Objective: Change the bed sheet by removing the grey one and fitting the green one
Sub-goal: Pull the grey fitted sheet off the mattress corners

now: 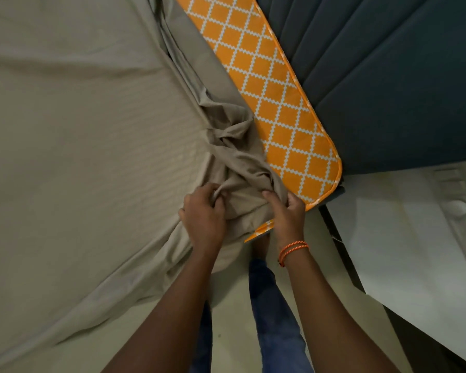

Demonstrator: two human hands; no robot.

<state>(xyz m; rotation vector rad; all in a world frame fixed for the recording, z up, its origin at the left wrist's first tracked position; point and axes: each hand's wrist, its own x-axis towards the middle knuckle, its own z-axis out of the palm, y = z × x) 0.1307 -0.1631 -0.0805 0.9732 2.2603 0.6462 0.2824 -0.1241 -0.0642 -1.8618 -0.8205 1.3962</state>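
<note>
The grey-beige sheet [73, 125] covers most of the bed on the left and is bunched into a twisted wad [237, 157] at the bed's corner. My left hand [203, 214] grips a fold of that wad from the left. My right hand [287, 214], with an orange cord bracelet at the wrist, pinches the bunched cloth from the right, its thumb on top. The orange mattress [269, 103] with a white lattice pattern lies bare along the headboard side. No green sheet is in view.
A dark blue padded headboard [388, 76] fills the upper right. A white cabinet or door surface [404, 232] stands to the right. My legs in blue jeans [269, 305] stand on the pale floor [232, 319] at the bed corner.
</note>
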